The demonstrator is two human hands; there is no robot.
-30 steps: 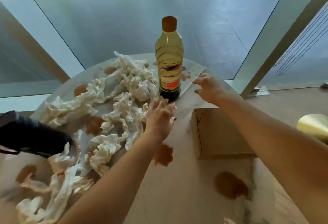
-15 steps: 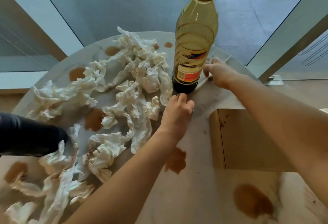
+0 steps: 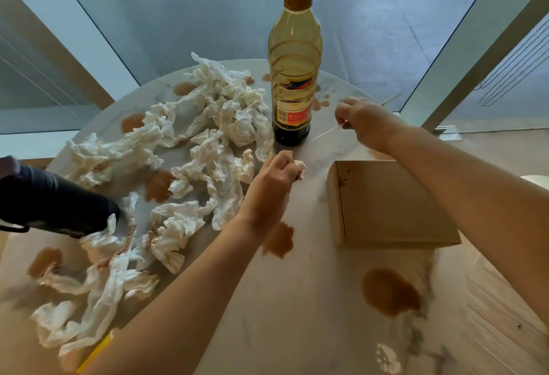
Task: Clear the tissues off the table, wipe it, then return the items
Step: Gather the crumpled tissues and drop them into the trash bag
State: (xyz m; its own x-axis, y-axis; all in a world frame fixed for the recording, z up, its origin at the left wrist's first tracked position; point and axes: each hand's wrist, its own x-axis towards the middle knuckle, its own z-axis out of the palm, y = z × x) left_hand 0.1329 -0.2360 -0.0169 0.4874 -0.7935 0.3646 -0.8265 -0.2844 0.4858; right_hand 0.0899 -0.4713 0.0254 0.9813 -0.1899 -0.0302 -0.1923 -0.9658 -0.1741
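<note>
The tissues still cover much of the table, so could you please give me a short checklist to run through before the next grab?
1. Left hand has a firm grip on a small tissue wad: ok.
2. Right hand free for tissues: not ok, it pinches a thin stick.
3. Bottle upright and capped: ok, but it stands close beside the tissue pile.
4. Cardboard box clear of tissues: ok.
5. Table ready for wiping: not ok, brown spills and tissues remain.
6. Black object at left, resting on tissues or not: cannot tell.
</note>
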